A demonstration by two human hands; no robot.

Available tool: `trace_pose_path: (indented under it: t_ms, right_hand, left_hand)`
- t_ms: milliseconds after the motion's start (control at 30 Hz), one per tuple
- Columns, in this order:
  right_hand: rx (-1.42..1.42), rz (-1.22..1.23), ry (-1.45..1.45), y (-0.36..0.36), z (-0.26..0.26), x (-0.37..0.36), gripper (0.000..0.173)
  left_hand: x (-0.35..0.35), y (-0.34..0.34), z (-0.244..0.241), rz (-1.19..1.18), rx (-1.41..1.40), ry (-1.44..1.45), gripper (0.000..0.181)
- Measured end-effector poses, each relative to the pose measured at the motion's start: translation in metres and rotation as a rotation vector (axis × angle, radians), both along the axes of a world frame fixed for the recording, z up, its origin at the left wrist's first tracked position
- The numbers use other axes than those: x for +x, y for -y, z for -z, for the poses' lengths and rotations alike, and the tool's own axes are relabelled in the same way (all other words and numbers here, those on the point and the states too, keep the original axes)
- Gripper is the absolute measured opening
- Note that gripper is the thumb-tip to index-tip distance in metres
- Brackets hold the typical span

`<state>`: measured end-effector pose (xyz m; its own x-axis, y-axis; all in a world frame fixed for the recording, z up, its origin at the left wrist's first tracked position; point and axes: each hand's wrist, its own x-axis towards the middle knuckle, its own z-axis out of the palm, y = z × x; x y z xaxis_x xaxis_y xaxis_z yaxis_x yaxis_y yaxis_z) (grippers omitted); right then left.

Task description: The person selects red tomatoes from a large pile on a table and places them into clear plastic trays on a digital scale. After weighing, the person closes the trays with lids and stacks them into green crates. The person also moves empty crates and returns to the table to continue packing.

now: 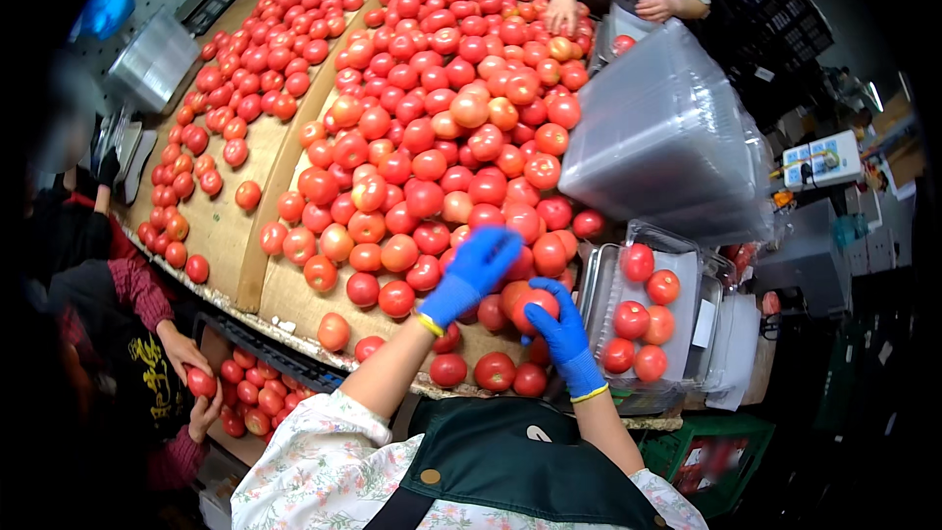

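Both of my hands wear blue gloves with yellow cuffs. In my right hand (568,335) I grip a red tomato (536,311) near the front edge of the table. My left hand (475,265) is over the heap of tomatoes (423,162), blurred, and its fingertips are hard to make out; whether it touches or holds a tomato I cannot tell. To the right of my right hand, a clear plastic tray (681,265) with a white liner carries several tomatoes (631,320) in two rows.
A tall stack of clear plastic trays (655,132) rises at the right. A wooden divider (283,169) splits the table. At the far side a co-worker's hand (563,13) touches tomatoes. On the left another person's hands (184,353) hold a tomato above a filled crate (254,390).
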<state>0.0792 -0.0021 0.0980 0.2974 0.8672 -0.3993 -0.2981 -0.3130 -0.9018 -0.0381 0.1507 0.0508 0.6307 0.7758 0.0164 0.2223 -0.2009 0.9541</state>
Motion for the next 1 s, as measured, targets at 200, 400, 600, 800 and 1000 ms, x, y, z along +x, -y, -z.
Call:
trace_pose_path:
  t_ms: [200,400,600,800,1000]
  right_hand:
    - [-0.018,-0.066,-0.086,0.047,-0.014,-0.011,0.036]
    - [-0.209,0.134,-0.264,0.122,-0.008,0.023,0.034]
    - [0.125,0.029,0.097,0.153,-0.002,0.067,0.035]
    - [0.029,0.165,-0.042,0.158,-0.034,0.074,0.032]
    - [-0.070,0.074,-0.213,0.162,-0.038,0.035,0.036]
  left_hand:
    - [0.046,-0.095,0.074,-0.207,0.464,-0.355,0.061]
    - [0.051,-0.122,0.049,0.027,0.063,-0.156,0.046]
    - [0.061,-0.057,-0.002,0.136,-0.346,0.372,0.053]
    - [0.019,0.053,-0.027,0.169,-0.627,0.029,0.052]
    - [-0.013,0.102,-0.024,0.061,-0.830,0.071,0.048]
